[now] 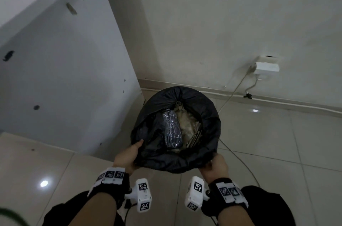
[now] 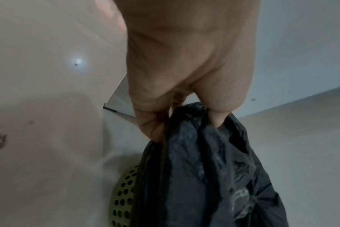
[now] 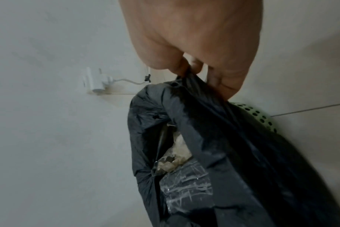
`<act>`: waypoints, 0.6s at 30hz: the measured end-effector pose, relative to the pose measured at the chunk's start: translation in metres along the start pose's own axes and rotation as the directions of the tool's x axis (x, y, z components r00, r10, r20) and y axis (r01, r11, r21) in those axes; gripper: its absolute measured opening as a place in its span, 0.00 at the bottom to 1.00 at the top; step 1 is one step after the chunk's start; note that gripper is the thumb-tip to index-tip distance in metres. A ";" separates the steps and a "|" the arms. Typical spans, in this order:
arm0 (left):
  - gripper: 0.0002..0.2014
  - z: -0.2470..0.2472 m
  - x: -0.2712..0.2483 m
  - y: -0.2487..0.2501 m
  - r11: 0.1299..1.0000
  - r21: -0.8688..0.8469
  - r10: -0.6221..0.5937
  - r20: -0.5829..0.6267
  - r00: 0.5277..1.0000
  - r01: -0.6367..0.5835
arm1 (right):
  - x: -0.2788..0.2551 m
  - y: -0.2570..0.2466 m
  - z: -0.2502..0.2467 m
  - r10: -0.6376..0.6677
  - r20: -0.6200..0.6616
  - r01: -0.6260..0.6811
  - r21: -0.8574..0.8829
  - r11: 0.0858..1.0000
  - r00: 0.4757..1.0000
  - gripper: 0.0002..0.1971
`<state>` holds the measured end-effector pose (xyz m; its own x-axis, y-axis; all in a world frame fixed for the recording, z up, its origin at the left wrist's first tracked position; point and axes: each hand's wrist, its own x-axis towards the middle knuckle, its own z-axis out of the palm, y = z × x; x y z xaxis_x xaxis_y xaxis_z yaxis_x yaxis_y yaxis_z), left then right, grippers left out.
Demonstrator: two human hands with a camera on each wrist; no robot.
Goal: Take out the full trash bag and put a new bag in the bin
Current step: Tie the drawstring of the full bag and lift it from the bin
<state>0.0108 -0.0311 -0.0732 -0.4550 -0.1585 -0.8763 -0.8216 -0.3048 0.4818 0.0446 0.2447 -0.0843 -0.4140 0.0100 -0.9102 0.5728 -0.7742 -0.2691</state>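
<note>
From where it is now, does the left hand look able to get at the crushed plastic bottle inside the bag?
Probably yes. The black trash bag gapes open, and the crushed plastic bottle lies on top, uncovered, near the left hand. That hand grips the bag's edge, though, so it would have to let go first.

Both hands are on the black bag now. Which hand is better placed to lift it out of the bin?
Neither clearly: left hand and right hand each pinch the black plastic trash bag at its near rim, so lift with both.
</note>
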 end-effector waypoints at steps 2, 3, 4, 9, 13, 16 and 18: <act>0.25 0.004 -0.010 -0.003 0.993 0.119 -0.022 0.004 1.000 0.021 | -0.028 0.000 0.005 -0.020 0.047 0.017 0.077 0.997 0.999 0.15; 0.24 0.004 -0.015 -0.003 0.986 0.166 -0.017 -0.020 1.000 0.020 | -0.042 -0.001 0.009 0.069 0.073 -0.080 0.155 0.985 0.995 0.17; 0.26 0.003 -0.015 -0.001 0.984 0.176 0.006 -0.047 0.999 0.003 | -0.049 -0.003 0.011 0.071 0.073 -0.081 0.146 0.986 0.995 0.17; 0.22 0.007 -0.029 0.031 0.952 -0.264 0.191 0.124 0.974 -0.154 | -0.053 -0.025 0.018 -0.402 -0.153 0.394 -0.084 0.915 0.903 0.06; 0.23 0.027 -0.043 0.063 0.907 -0.384 0.261 0.183 0.948 -0.176 | -0.052 -0.060 0.049 -0.411 0.009 0.409 -0.117 0.905 0.911 0.03; 0.20 0.037 -0.043 0.081 0.937 -0.294 0.223 0.095 0.970 -0.186 | -0.045 -0.092 0.068 -0.258 0.043 0.260 -0.037 0.965 0.965 0.09; 0.19 0.040 -0.047 0.098 0.932 -0.239 0.294 0.056 0.954 -0.273 | -0.059 -0.119 0.085 -0.354 0.117 0.360 -0.031 0.932 0.928 0.10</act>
<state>-0.0619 -0.0154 0.0158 -0.6950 -0.1879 -0.6940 -0.5592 -0.4654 0.6861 -0.0590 0.2824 0.0279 -0.6697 0.2097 -0.7124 0.4073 -0.6985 -0.5884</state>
